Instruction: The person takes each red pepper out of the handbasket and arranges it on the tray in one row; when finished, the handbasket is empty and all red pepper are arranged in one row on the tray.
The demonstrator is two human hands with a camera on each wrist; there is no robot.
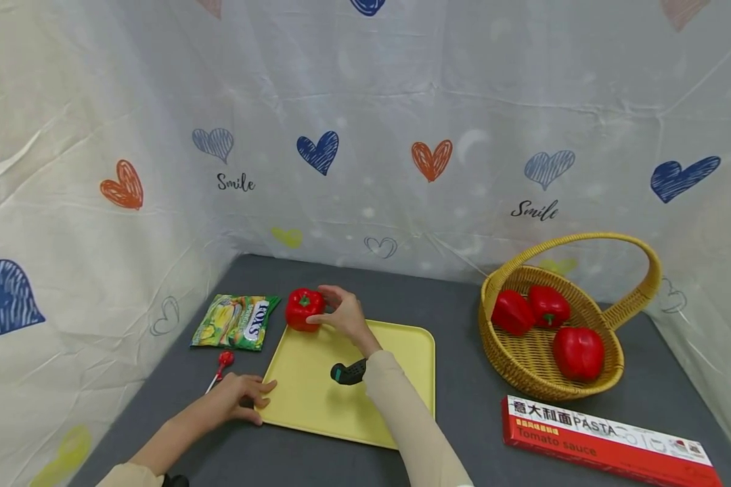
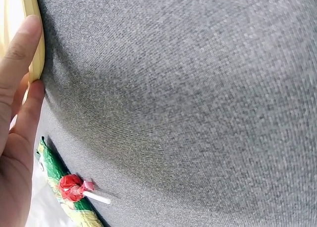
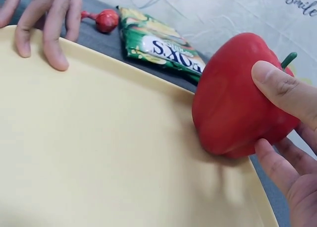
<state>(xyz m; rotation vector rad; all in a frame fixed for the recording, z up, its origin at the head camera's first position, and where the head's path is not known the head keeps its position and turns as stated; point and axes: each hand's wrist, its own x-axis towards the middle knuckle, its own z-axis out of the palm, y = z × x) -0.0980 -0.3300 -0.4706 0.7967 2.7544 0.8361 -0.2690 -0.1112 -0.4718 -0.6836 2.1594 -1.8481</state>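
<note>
Item under inspection: red bell pepper (image 1: 304, 309), at the tray's 11 o'clock corner (head view, tray as dial, 12 at the far side). Stem uppermost in the head view. It overlaps the corner rim; whether its base touches the tray cannot be determined.

Grip: the right hand (image 1: 346, 314) is clamped on the pepper, thumb and fingers against opposing flanks.

Handling, by judgement: probably light, firm-walled, with smooth glossy skin liable to slip under fingertips alone. Pressure should be moderate, as hard pinching could dent a real one; whether it is real is not established. Recommended hold: around the broad shoulders, with the stem left unloaded.

Yellow tray (image 1: 317, 372): appears stiff and shallow. The left hand (image 1: 234, 399) rests fingers over its rim between 8 and 9 o'clock; whether these pinch or merely steady cannot be told.

Surroundings: green candy bag (image 1: 237, 325) at 10 o'clock, lollipop (image 1: 226, 358) between 9 and 10, both off the tray. Wicker basket (image 1: 499, 352) between 2 and 3, containing three further red peppers (image 1: 579, 354). Pasta box (image 1: 591, 436) between 3 and 4.
</note>
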